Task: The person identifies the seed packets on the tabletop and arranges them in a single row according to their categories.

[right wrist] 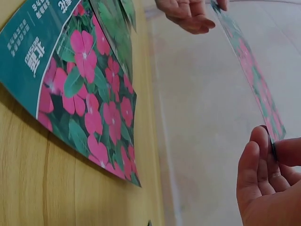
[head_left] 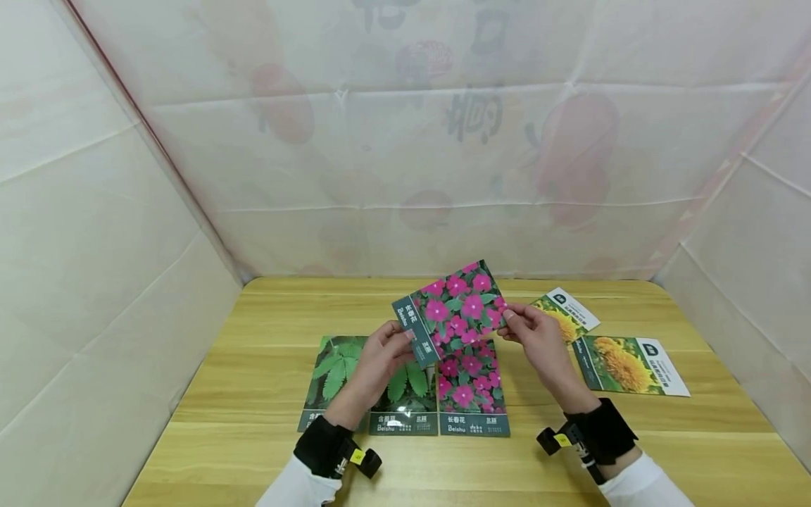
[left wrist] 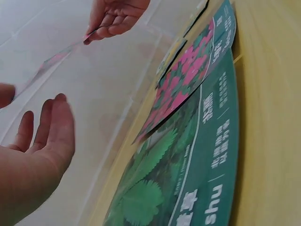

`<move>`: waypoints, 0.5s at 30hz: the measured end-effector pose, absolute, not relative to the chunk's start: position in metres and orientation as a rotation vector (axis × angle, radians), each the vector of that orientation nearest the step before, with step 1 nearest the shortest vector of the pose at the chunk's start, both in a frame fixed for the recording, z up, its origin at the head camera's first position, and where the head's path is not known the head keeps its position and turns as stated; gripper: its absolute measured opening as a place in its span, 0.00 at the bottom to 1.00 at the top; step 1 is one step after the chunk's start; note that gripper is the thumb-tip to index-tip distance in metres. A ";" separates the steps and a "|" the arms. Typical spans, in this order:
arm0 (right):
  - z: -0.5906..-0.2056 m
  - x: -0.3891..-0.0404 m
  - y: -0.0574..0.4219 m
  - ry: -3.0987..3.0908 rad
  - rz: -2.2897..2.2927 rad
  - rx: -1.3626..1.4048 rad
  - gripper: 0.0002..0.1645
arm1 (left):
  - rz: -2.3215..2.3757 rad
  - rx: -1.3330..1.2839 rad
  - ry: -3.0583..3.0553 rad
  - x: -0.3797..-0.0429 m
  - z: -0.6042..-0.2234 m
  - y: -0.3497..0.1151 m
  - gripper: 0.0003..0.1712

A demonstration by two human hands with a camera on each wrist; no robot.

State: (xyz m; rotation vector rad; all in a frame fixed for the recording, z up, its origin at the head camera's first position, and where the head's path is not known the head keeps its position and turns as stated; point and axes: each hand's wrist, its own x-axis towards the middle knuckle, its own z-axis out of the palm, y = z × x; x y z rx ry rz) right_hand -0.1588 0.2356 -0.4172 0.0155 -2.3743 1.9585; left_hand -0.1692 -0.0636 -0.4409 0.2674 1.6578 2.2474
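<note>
Both hands hold up a seed packet [head_left: 457, 304] with pink flowers and a dark label band. It is tilted, its band towards the left. My left hand [head_left: 379, 362] pinches the band end between thumb and fingers. At the opposite end, my right hand [head_left: 540, 343] pinches the edge, plainest in the right wrist view, where the thumb and fingers [right wrist: 263, 162] meet on the packet. Below it lies a second pink-flower packet [head_left: 472, 394], partly covered in the head view. Left of that lie two green-leaf packets [head_left: 405, 408], partly hidden by my left hand and forearm.
Two packets with yellow-orange flowers lie at the right; the nearer one [head_left: 630, 366] lies beside my right forearm, the farther one [head_left: 573, 310] behind the right hand. All rest on a wooden table [head_left: 222, 422], with pale fabric walls [head_left: 393, 162] around the back and sides.
</note>
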 end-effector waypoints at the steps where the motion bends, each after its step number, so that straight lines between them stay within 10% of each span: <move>1: -0.417 -0.159 0.237 -2.379 1.955 0.015 0.25 | 2.259 0.265 1.666 -0.169 -0.440 -0.065 0.19; 15: -0.412 -0.156 0.240 -2.402 1.925 0.024 0.27 | 2.228 0.186 1.770 -0.165 -0.441 -0.068 0.07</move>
